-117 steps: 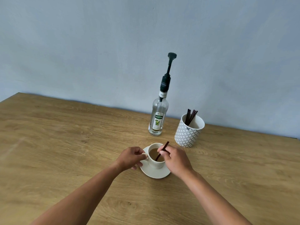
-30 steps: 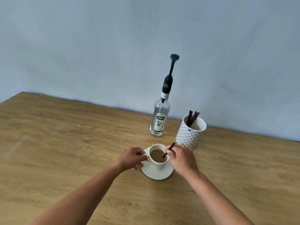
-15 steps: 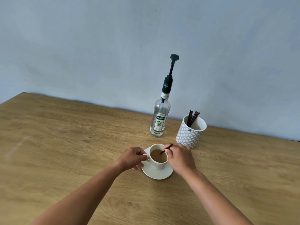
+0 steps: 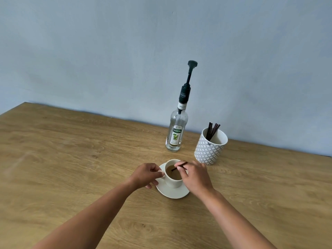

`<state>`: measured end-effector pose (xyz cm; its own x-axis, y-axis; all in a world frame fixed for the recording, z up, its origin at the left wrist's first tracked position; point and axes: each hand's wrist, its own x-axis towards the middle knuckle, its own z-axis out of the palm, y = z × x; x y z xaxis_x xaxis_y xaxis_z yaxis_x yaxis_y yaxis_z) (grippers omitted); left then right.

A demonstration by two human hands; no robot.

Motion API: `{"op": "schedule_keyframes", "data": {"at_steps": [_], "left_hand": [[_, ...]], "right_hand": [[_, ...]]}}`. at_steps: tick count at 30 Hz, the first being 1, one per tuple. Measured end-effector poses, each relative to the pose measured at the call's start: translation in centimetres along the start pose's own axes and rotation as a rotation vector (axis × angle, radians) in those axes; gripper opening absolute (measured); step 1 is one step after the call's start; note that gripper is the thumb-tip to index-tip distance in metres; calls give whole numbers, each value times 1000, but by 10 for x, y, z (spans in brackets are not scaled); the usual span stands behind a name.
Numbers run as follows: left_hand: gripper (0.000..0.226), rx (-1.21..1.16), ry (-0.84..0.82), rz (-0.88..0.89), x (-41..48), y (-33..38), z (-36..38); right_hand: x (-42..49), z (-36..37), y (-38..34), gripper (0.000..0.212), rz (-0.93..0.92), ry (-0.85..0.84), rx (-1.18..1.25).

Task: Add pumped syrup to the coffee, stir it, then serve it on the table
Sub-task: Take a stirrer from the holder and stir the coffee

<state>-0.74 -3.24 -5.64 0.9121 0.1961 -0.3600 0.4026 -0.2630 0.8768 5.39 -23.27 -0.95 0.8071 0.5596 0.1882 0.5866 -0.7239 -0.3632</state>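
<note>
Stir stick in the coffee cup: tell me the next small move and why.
Probably lift the stir stick clear of the cup. The right hand pinches it with its tip in the coffee, while the left hand steadies the cup's handle side on its saucer. The syrup bottle stands untouched behind, so pumping looks done; serving would follow.

A plain pale blue-grey wall [image 4: 125, 51] fills the upper half, matte and bare, evenly lit by soft diffuse light. Below it a light wooden table [image 4: 62, 159] with wavy grain runs right up against the wall, its far edge slanting down rightward
</note>
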Motion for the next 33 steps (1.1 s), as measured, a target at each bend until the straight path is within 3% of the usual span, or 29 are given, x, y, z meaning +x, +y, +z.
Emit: {"op": "schedule_keyframes", "data": {"at_steps": [7, 16, 23, 33], "left_hand": [[13, -2, 0, 4, 0, 1, 0], [15, -1, 2, 2, -1, 1, 0], [12, 0, -3, 4, -4, 2, -1], [16, 14, 4, 7, -2, 1, -1]], "right_hand": [[-6, -7, 10, 18, 15, 42, -53], [-3, 3, -5, 15, 3, 35, 112], [2, -3, 2, 21, 30, 15, -29], [-4, 0, -3, 16, -22, 8, 98]]}}
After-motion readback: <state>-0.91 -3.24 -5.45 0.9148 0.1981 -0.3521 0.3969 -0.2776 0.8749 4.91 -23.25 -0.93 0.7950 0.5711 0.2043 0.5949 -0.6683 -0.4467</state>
